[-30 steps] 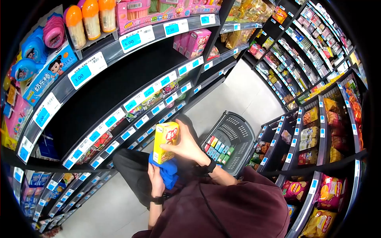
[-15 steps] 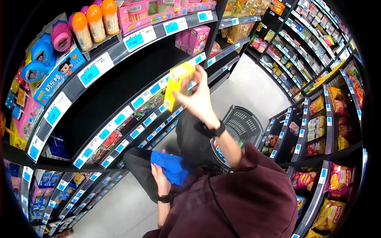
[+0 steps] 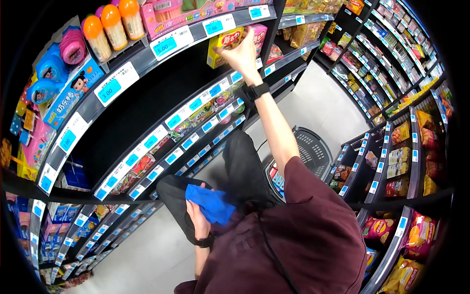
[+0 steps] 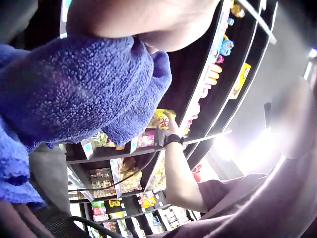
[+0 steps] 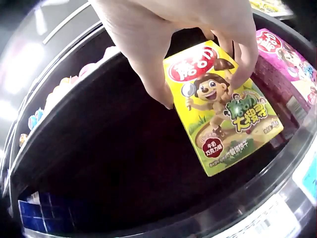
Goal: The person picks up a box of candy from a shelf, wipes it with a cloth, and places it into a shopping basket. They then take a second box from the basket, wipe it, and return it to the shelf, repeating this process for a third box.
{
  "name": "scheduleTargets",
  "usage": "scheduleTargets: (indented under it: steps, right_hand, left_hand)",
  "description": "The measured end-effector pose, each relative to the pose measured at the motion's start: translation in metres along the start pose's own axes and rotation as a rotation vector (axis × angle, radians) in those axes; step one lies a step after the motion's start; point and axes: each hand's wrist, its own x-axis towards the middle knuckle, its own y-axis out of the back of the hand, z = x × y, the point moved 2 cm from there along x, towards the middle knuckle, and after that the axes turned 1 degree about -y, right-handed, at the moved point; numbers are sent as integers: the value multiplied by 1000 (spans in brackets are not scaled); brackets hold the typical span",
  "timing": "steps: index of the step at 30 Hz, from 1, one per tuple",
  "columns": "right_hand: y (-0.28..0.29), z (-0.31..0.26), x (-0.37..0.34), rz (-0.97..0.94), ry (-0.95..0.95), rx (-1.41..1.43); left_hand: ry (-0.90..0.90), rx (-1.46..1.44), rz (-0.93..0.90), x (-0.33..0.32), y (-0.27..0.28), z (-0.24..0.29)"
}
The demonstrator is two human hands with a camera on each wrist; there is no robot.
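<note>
The right hand (image 3: pixel 241 58) pinches a yellow box (image 5: pixel 218 109), its grip spread to the box's width, inside the shelf (image 5: pixel 99 139) just beside a pink box (image 5: pixel 290 62). The left hand (image 3: pixel 198 218) clasps a bunched blue cloth (image 3: pixel 211 203) over the lap (image 3: pixel 241 159); the right arm (image 3: pixel 278 132) partly hides a basket (image 3: pixel 315 147).

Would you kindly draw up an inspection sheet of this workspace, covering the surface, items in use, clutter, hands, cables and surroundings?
Surface: dark shelf, price labels along its front edge.
Job's things: yellow box, inside the shelf beside a pink box; blue cloth.
Clutter: blue boxes at the shelf's other end.
Hands: right hand pinches the yellow box; left hand holds the blue cloth.
Cables: a thin black cord on the maroon top; type unclear.
Surroundings: grey basket holding small boxes; snack bags nearby.
</note>
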Motion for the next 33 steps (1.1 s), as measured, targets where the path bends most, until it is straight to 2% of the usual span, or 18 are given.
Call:
scheduleTargets:
  steps: [2,6,9,13,16,20,21,24,33]
  right_hand:
    - [3,1,8,35,86,-170]
    - [5,3,13,-96,103,-299]
    - [5,0,10,-133,158,-371]
    - [2,1,3,-134,193,-315]
    - [-4,1,-1,-113,170,-282]
    - [-13,3,-6,4,311,-331]
    - [-13,0,-8,-37,283,-328]
    - [-13,-1,-8,85,425,-503]
    - [-14,10,1,96,474,-669]
  left_hand:
    - [5,4,1,2,0,-1]
    - [10,-49,25,3,-7,-3]
    - [18,-35,20,5,-11,-7]
    - [27,5,-2,5,-13,-11]
    - [25,25,-23,6,-10,-14]
    - [29,48,-19,6,-12,-11]
    - [31,54,-17,6,-12,-12]
    - [32,73,-19,6,-10,-13]
    - [41,116,-35,8,-12,-14]
